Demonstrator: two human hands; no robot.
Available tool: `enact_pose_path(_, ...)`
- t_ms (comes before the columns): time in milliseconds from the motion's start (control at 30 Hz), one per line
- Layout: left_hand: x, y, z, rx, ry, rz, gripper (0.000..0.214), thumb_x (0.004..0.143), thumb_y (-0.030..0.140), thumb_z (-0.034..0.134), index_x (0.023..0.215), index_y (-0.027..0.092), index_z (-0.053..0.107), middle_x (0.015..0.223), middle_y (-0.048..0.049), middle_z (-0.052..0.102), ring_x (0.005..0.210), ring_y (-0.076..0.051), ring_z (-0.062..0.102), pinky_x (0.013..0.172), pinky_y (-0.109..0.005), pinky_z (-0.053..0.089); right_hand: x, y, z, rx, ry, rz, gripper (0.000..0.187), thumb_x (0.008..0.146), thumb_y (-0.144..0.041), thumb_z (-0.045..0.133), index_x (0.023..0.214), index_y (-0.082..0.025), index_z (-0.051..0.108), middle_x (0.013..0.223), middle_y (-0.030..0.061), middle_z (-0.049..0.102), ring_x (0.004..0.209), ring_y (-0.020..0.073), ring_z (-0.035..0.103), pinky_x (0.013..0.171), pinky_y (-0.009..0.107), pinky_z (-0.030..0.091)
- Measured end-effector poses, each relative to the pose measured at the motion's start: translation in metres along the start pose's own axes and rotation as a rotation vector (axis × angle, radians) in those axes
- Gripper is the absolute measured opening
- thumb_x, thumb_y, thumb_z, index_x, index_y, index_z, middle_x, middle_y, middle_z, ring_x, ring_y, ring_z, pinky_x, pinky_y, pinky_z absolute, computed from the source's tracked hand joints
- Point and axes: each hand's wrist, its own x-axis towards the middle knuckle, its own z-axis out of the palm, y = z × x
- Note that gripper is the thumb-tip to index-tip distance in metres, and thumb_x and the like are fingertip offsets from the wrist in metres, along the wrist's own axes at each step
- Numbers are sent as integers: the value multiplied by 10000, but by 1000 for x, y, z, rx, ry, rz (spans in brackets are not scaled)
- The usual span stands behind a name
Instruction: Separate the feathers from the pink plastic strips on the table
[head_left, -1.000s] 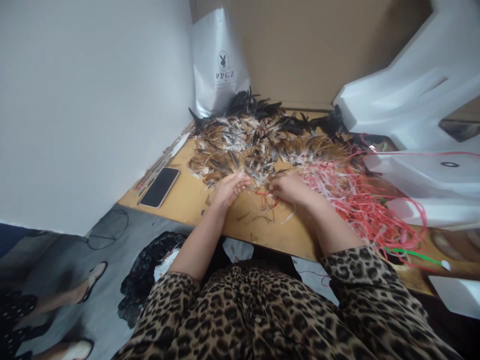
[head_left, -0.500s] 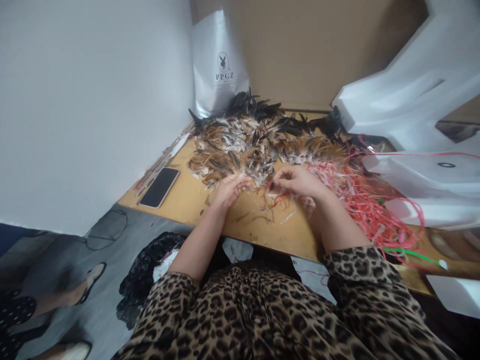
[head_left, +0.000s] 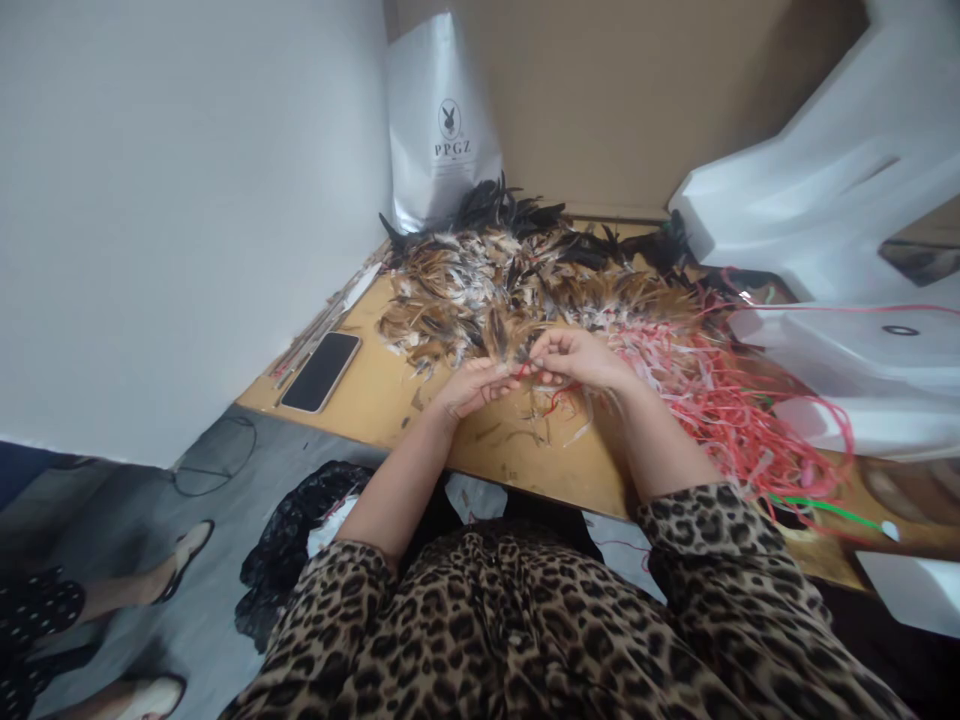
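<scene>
My left hand (head_left: 480, 386) is closed in a pinch on the base of a small bunch of brown feathers (head_left: 505, 332), whose tips point away from me. Right beside it, my right hand (head_left: 579, 357) has its fingertips pressed together on a thin red string (head_left: 556, 398). The two hands meet at the feather bases, where a bit of red shows between the fingers. Just beyond lies a wide pile of brown, white and black feathers (head_left: 472, 265). A tangle of red and pink ribbon strips (head_left: 735, 425) spreads to the right of my right forearm.
A phone (head_left: 322, 372) lies at the left of the yellow table (head_left: 525, 470). Behind the feathers stands a silvery-white bag (head_left: 420, 150). A white machine-like body (head_left: 810, 190) fills the right side. A black plastic bag (head_left: 281, 555) and another person's foot (head_left: 180, 560) are on the floor.
My right hand has moved left to meet my left hand, bringing the red string to the feather bases. The left hand has shifted slightly right, and its feather bunch shows more clearly.
</scene>
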Motion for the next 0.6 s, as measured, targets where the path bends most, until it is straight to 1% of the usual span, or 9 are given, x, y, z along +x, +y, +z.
enact_pose_path(67,1,-2,0,14,5,-17,199,713,221,673,858,84,679,865,-116,696,679,-110,651,621,-173,491,-1,0,0,26,31,-3,291,638,-350,710,793,-146,570,600,-2,606,494,68,530,446,173,404)
enact_pose_path(133,1,-3,-1,15,18,-25,193,715,217,673,845,75,676,828,-116,695,691,-116,655,649,-184,498,-3,1,-4,38,70,-10,296,633,-347,713,809,-149,581,614,-4,601,495,63,520,444,172,390)
enact_pose_path(267,3,-3,-2,-3,57,-33,167,730,186,657,842,64,674,841,-122,692,710,-108,656,661,-167,497,-13,1,-23,48,146,-45,293,632,-357,709,828,-167,602,669,5,609,469,55,472,413,181,325)
enact_pose_path(333,3,-1,-3,-26,85,-24,143,746,165,637,840,64,676,841,-116,693,703,-94,653,651,-146,492,-20,0,-34,20,161,-76,271,642,-368,695,818,-179,613,659,4,604,479,67,473,433,198,335)
enact_pose_path(433,4,0,-3,-83,119,-13,128,780,154,593,833,73,677,823,-102,692,687,-80,648,621,-121,487,-28,-1,-48,-109,141,-98,253,653,-375,678,810,-180,640,685,19,625,567,100,529,521,226,395)
enact_pose_path(500,5,1,-4,-125,135,-6,118,790,142,575,816,82,673,804,-88,688,664,-70,642,590,-108,485,-29,-1,-54,-234,126,-64,259,649,-383,672,795,-170,657,707,29,646,610,115,549,563,236,416)
enact_pose_path(600,4,1,-5,-194,129,12,109,794,114,554,779,94,660,823,-73,682,646,-54,632,576,-98,490,-24,1,-49,-386,88,11,274,646,-403,656,768,-158,672,690,28,654,602,119,546,573,241,425)
